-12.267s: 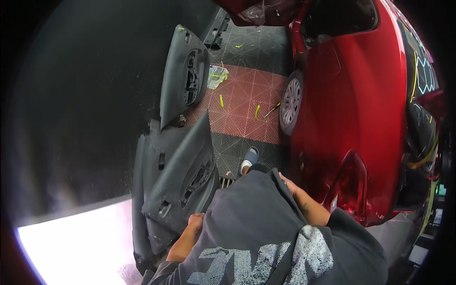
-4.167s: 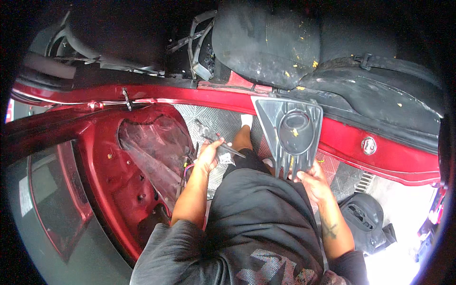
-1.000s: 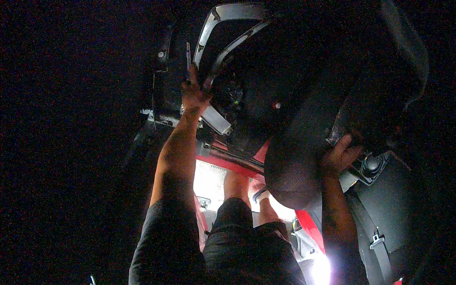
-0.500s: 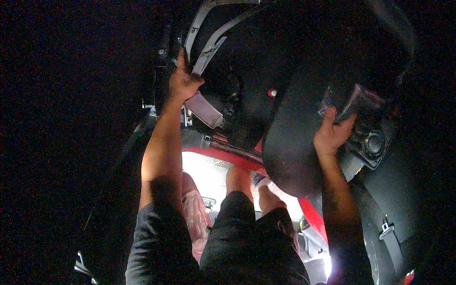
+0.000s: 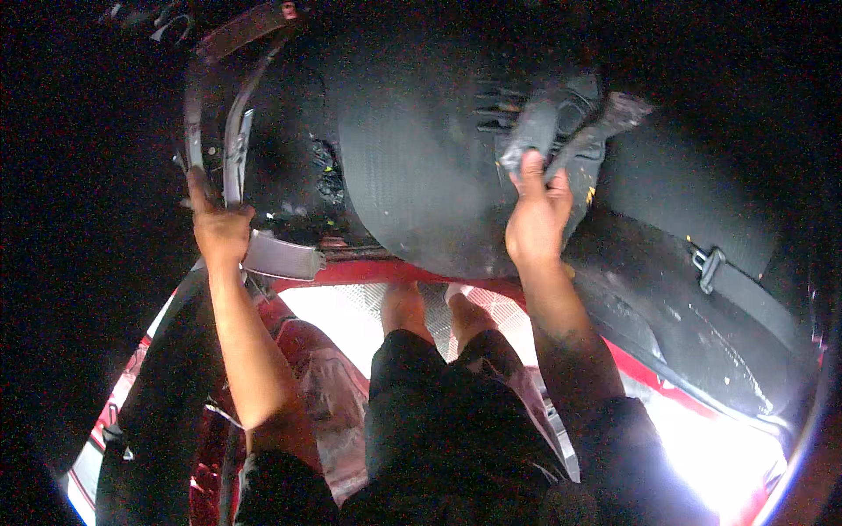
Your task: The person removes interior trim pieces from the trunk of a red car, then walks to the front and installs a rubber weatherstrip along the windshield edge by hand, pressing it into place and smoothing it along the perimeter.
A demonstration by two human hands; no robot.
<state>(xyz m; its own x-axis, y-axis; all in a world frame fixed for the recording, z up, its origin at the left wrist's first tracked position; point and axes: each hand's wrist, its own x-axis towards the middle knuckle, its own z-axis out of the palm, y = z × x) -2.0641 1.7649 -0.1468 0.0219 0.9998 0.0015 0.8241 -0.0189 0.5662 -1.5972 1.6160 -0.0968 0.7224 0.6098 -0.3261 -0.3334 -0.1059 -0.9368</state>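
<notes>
My left hand (image 5: 221, 230) is closed around a long curved grey trim strip (image 5: 195, 114) near its wide flat lower end (image 5: 282, 256). A second narrow grey strip (image 5: 235, 145) runs beside it, just above my thumb; whether the two are one piece I cannot tell. My right hand (image 5: 537, 219) pinches a crumpled, shiny, see-through plastic wrap (image 5: 531, 140) between thumb and fingers. A greyish folded length (image 5: 605, 118) reaches up and right from that grip. The wrap hangs over a dark seat-like panel (image 5: 430, 167), and some of it is lost in shadow.
This is a dim car interior. A seat belt with its metal tongue (image 5: 712, 267) lies at the right. The red door sill (image 5: 351, 270) crosses in front of my legs, above a pale patterned floor (image 5: 338, 316). Reddish plastic sheeting (image 5: 333, 412) hangs near my left leg.
The view has shifted, so both hands and the trim strip appear farther left. The plastic wrap in my right hand has swung in front of the dark panel. Both hands keep their grip.
</notes>
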